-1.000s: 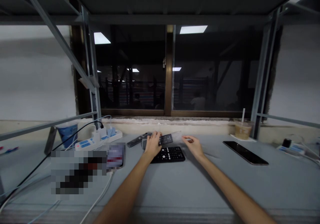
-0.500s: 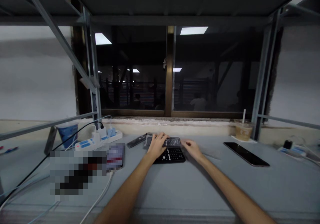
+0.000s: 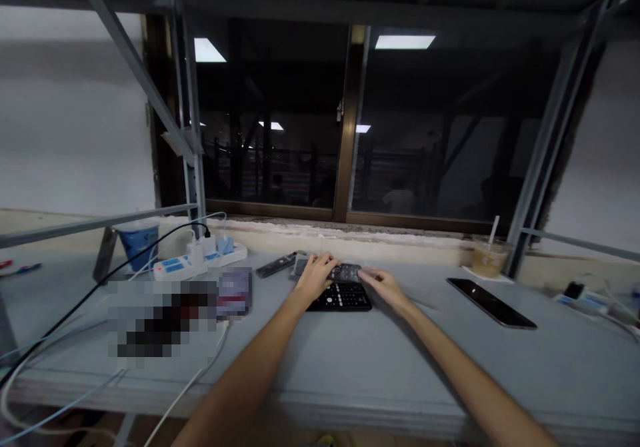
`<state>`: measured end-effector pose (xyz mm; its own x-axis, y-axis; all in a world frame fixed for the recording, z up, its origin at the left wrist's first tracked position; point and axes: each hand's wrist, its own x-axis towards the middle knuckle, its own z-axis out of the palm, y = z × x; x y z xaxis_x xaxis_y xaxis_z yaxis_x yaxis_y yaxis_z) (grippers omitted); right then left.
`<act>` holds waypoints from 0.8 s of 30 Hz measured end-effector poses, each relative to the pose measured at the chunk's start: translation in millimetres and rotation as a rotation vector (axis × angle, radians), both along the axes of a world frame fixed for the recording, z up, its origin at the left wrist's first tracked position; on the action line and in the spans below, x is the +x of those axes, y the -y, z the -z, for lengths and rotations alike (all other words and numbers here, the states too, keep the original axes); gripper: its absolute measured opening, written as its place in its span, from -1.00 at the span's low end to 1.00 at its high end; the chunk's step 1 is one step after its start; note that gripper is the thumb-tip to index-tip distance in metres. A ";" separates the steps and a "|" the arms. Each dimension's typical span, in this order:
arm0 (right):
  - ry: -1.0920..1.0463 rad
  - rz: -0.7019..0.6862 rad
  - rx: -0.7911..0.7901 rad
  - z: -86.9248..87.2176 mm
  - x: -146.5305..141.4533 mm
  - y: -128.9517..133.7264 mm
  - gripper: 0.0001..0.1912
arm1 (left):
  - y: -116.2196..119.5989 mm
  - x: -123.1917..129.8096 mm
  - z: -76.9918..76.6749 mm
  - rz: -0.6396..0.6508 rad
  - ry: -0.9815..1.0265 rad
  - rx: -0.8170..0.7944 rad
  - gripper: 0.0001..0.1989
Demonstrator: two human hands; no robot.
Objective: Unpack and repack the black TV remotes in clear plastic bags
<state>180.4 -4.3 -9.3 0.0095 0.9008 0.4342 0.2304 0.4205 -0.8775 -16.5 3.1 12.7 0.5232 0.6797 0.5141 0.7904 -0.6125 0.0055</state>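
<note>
A black remote control (image 3: 346,272), seemingly in a clear plastic sleeve, lies sideways between my hands. My left hand (image 3: 319,276) is curled over its left part, the fingers bent down onto it and hiding much of it. My right hand (image 3: 386,290) pinches its right end between thumb and fingers. Just in front, on the table, lie black remote controls (image 3: 345,298) with rows of pale buttons, close together; my left hand covers their left end, so I cannot tell exactly how many. Behind my left hand, another dark remote control (image 3: 278,264) lies slanted on the table.
To the left are a white power strip (image 3: 200,264) with plugs and cables, a blue cup (image 3: 139,250), a purple-grey phone-like item (image 3: 233,294) and a blurred-out patch. On the right lie a black phone (image 3: 493,304) and an iced drink (image 3: 489,258). Metal shelf posts flank the window.
My right hand has moved in to the left, and its fingertips now meet the sleeved remote control's right end. My left hand stays on it. The view has tilted down a little.
</note>
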 end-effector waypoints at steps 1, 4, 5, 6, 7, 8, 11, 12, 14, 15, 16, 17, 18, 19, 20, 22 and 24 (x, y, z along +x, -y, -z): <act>0.003 0.008 0.012 0.5 0.2 -0.8 -0.66 | -0.2 -0.6 -1.1 0.010 -0.009 0.011 -0.55; 0.005 0.020 0.031 2.1 1.5 -3.3 -0.68 | -0.4 -3.0 -4.1 0.017 -0.035 0.024 -0.55; 0.001 0.020 0.028 2.5 2.1 -3.9 -0.68 | -0.3 -4.0 -4.7 0.007 -0.038 0.020 -0.55; -0.010 0.022 0.023 2.8 2.9 -4.6 -0.69 | -0.2 -5.0 -5.2 -0.005 -0.035 0.017 -0.56; -0.027 0.028 0.020 3.1 3.8 -5.3 -0.70 | -0.3 -6.0 -5.4 -0.017 -0.029 0.016 -0.57; -0.046 0.035 0.019 3.4 4.8 -6.1 -0.71 | -0.4 -7.0 -5.5 -0.028 -0.019 0.016 -0.57; -0.085 0.103 0.030 5.3 8.5 -9.5 -0.73 | -1.6 -9.6 -5.2 -0.039 0.003 0.023 -0.57; -0.094 0.145 0.033 6.2 9.9 -10.9 -0.72 | -2.2 -10.1 -5.1 -0.038 0.005 0.024 -0.57; -0.113 0.226 0.037 8.2 12.5 -13.5 -0.70 | -3.1 -10.6 -5.1 -0.045 0.015 0.024 -0.59; -0.125 0.256 0.040 9.1 13.6 -14.6 -0.70 | -3.4 -10.5 -5.2 -0.051 0.022 0.025 -0.60; -0.135 0.274 0.045 9.9 14.4 -15.6 -0.69 | -3.5 -10.3 -5.3 -0.056 0.030 0.026 -0.62; -0.141 0.286 0.048 10.5 15.1 -16.5 -0.67 | -3.4 -10.0 -5.5 -0.060 0.036 0.026 -0.63; -0.144 0.300 0.047 11.0 15.6 -17.4 -0.65 | -3.2 -9.8 -5.7 -0.062 0.039 0.025 -0.64; -0.147 0.313 0.042 11.3 16.0 -18.2 -0.62 | -3.0 -9.6 -6.0 -0.064 0.040 0.023 -0.65; -0.153 0.322 0.034 11.4 16.5 -19.0 -0.60 | -2.7 -9.4 -6.3 -0.069 0.041 0.022 -0.65; -0.196 0.331 0.011 10.9 18.1 -20.7 -0.57 | -2.2 -9.3 -6.6 -0.096 0.057 0.024 -0.63; -0.295 0.349 -0.024 9.7 20.6 -22.4 -0.56 | -2.1 -9.2 -6.5 -0.138 0.106 0.034 -0.63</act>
